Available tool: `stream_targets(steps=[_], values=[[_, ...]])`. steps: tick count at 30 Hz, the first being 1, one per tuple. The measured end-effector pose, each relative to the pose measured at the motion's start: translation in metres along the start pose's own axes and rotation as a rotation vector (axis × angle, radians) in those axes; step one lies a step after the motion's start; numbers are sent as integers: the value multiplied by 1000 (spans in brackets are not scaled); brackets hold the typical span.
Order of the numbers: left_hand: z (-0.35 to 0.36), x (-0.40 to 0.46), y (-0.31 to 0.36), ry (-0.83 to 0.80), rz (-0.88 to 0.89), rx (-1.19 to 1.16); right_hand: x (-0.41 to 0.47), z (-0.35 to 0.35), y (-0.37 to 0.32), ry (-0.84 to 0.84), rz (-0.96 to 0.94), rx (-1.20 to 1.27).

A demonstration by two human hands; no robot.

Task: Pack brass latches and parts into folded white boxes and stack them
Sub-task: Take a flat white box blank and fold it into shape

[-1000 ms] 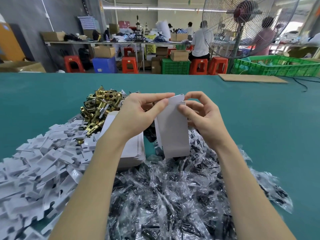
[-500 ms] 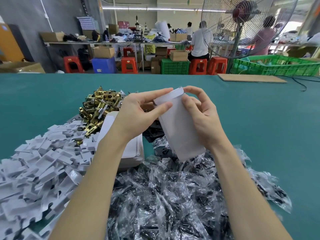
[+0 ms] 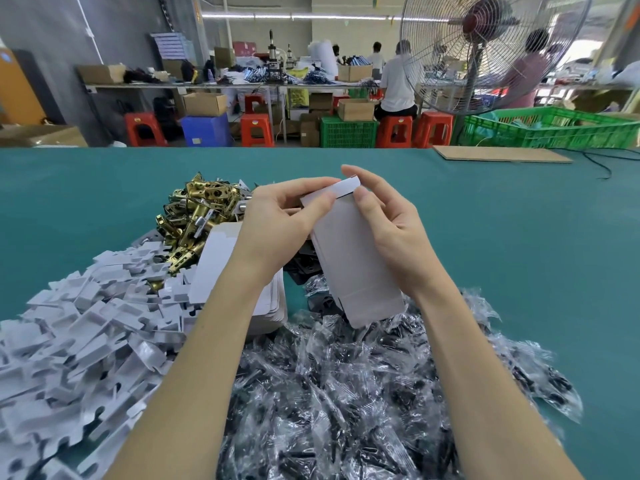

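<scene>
white box (image 3: 356, 265) tilted right, top flap folded

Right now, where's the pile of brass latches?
In the head view, the pile of brass latches lies on the teal table, left of the left hand, beyond the stack of flat white cartons.

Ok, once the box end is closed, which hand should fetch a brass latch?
Probably the left hand: the brass latches lie just beside it, while the right hand grips the white box on the far side.

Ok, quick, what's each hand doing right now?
Left hand: pinching the top flap of the white box.
Right hand: gripping the same white box.
</scene>
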State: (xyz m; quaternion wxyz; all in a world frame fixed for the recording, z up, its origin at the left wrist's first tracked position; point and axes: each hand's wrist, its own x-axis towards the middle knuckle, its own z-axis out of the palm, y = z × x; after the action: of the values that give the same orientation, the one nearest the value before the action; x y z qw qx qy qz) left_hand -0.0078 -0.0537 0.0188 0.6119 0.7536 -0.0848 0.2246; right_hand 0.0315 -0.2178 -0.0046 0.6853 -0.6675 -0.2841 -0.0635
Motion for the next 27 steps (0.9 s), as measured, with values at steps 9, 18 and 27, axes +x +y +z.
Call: stream_targets(steps=[9,18,27], values=[[-1,2,-6,41,-30,41,2,2,1,18,57,-45],[-7,4,-6,83,-40,14,3,5,2,-23,44,-114],[-4,2,0,-18,35,161,5,4,-1,-22,-13,-285]])
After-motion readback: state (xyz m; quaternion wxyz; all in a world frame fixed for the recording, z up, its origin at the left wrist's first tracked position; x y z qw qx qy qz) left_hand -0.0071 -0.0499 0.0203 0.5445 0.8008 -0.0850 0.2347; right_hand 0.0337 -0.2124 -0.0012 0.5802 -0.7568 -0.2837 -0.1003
